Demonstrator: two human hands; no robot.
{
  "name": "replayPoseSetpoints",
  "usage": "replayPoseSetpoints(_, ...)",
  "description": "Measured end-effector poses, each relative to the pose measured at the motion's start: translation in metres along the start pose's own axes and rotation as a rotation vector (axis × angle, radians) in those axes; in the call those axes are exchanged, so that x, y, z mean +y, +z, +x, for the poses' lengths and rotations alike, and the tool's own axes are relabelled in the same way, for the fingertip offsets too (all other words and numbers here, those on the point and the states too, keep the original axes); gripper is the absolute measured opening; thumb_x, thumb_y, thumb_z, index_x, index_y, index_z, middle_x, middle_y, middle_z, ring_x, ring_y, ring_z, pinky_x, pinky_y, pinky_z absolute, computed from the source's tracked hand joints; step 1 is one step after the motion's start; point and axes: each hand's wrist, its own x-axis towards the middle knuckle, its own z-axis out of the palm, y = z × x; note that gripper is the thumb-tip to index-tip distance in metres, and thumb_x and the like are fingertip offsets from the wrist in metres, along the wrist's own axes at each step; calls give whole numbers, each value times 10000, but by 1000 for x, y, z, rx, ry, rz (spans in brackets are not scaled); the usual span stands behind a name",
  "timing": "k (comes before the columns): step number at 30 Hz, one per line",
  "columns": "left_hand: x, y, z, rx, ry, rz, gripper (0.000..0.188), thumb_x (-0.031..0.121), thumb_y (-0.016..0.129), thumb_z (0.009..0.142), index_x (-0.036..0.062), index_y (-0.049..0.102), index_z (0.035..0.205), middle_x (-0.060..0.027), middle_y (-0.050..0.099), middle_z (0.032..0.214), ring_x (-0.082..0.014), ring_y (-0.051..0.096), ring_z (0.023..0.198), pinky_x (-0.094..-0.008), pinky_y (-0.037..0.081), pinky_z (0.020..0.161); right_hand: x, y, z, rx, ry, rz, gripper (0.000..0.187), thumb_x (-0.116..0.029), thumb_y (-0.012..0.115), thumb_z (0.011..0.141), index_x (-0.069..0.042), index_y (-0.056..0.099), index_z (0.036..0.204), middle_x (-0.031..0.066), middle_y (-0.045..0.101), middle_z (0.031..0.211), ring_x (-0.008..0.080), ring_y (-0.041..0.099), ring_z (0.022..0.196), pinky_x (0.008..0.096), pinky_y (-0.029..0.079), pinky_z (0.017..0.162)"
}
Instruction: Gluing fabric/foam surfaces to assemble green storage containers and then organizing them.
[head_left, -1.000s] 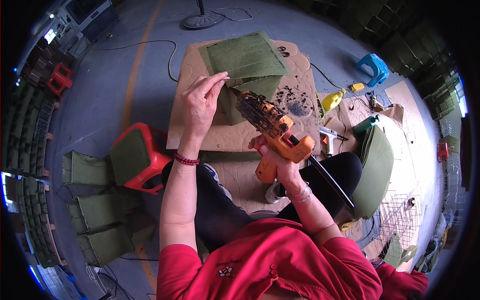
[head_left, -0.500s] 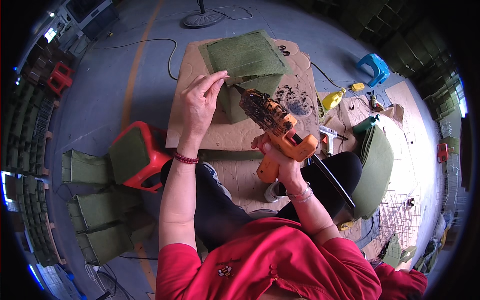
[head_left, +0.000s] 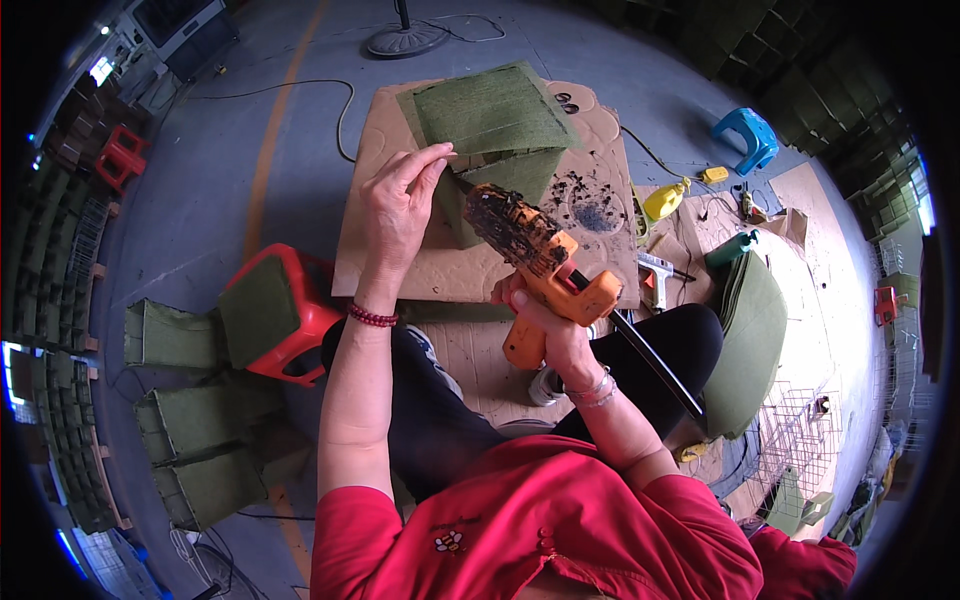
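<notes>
My right hand (head_left: 550,325) grips an orange hot glue gun (head_left: 562,285), its front half caked in black residue. A black glue stick (head_left: 655,365) runs out of its back end. The gun's nozzle points up and left at the near side of a green felt box (head_left: 490,115) on the worktable. With thumb and fingertips pinched together, my left hand (head_left: 400,205) holds the near edge of the box's top panel, slightly raised. A gap shows between that panel and the wall below. The nozzle tip lies close to this gap; whether it touches cannot be made out.
Cardboard covers the low table (head_left: 370,250), with black glue crumbs (head_left: 590,205) on its right. Beyond lie a yellow bottle (head_left: 663,200), a white glue gun (head_left: 655,278), stacked green felt sheets (head_left: 750,340) and a blue stool (head_left: 748,138). A red stool (head_left: 290,320) and felt boxes (head_left: 205,430) stand left.
The glue gun in my right hand has shifted left and slightly down, along the box's near side. My left hand stays nearly still at the panel's edge.
</notes>
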Motion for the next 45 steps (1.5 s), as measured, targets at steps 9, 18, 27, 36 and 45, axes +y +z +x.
replayPoseSetpoints(9, -2, 1, -1, 4, -12, -17, 143, 55, 660, 849, 63, 697, 986, -86, 673, 798, -170, 649, 698, -281, 492, 608, -7, 0, -1, 39, -18, 4, 225, -30, 592, 866, -51, 491, 1065, 30, 541, 889, 163, 552, 888, 333, 427, 842)
replayPoseSetpoints(18, -2, 1, -1, -2, -26, -29, 140, 52, 654, 854, 55, 695, 987, -87, 679, 816, -168, 661, 727, -271, 501, 622, -1, 2, -2, 51, -47, 35, 227, -42, 593, 873, -40, 490, 1075, 36, 544, 878, 160, 557, 877, 324, 433, 821)
replayPoseSetpoints(27, -1, 1, -1, 1, -14, -36, 140, 39, 651, 855, 51, 694, 988, -82, 668, 798, -154, 645, 699, -271, 483, 599, 2, -9, -2, 107, -89, 103, 240, -14, 596, 858, -23, 504, 1080, 50, 547, 870, 173, 559, 837, 338, 458, 785)
replayPoseSetpoints(36, -1, 1, -1, 1, -20, -27, 139, 42, 655, 854, 51, 695, 987, -74, 654, 774, -138, 620, 665, -272, 470, 584, 2, -6, -1, 65, -82, 72, 249, -24, 597, 863, -17, 506, 1094, 50, 549, 875, 168, 557, 825, 333, 457, 778)
replayPoseSetpoints(45, -2, 2, -1, 4, -14, -33, 137, 41, 660, 849, 57, 697, 980, -73, 660, 787, -137, 629, 677, -264, 476, 594, 1, -12, -1, 120, -104, 108, 243, -2, 569, 864, -11, 508, 1099, 46, 533, 878, 169, 560, 814, 331, 469, 765)
